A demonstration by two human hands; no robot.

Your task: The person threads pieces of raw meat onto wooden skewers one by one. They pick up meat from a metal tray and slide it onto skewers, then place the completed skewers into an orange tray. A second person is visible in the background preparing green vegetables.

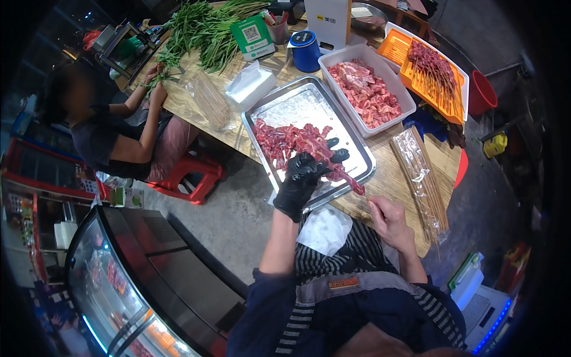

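Observation:
My left hand (pixel 303 180), in a black glove, is over the front of a metal tray (pixel 308 96), its fingers on raw red meat. Strips and pieces of raw meat (pixel 285 138) lie piled on the tray. My bare right hand (pixel 390 218) grips the end of a thin wooden skewer (pixel 366 197) just beyond the tray's front right corner. Threaded meat (pixel 347 176) runs along that skewer from my right hand towards my gloved fingers. How far the skewer reaches inside the meat is hidden.
A plastic tub (pixel 366 129) of cut meat stands behind the tray. Orange trays (pixel 435 105) hold finished meat skewers. Bagged skewers (pixel 419 178) lie at right, others (pixel 209 102) at left. A seated person (pixel 120 129) handles leafy greens (pixel 214 31). A glass display case (pixel 111 267) stands lower left.

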